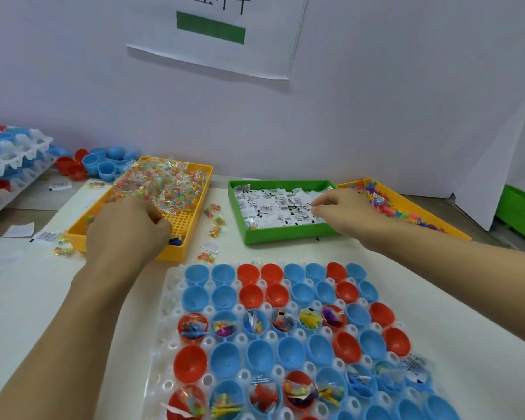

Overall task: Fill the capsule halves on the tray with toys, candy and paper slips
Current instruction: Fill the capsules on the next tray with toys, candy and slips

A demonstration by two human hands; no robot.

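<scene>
A white tray (pixel 170 286) in front of me holds rows of red and blue capsule halves (pixel 288 353). Several halves in the third and last rows contain toys, candy and slips; the others are bare inside. My left hand (pixel 125 228) is in the yellow tray (pixel 182 225) of candy packets (pixel 167 183), fingers curled down at the pile's near edge, and its back hides what they hold. My right hand (pixel 343 210) reaches over the green tray (pixel 285 236) and pinches a paper slip (pixel 303 207) between thumb and forefinger. Coloured toys (pixel 385 204) fill a second yellow tray at the right.
Loose candy packets (pixel 215 225) lie on the table between the trays. Spare red and blue capsule halves (pixel 103 168) sit at the back left beside a stack of white trays (pixel 9 165). A wall with a paper sign (pixel 212 31) stands close behind.
</scene>
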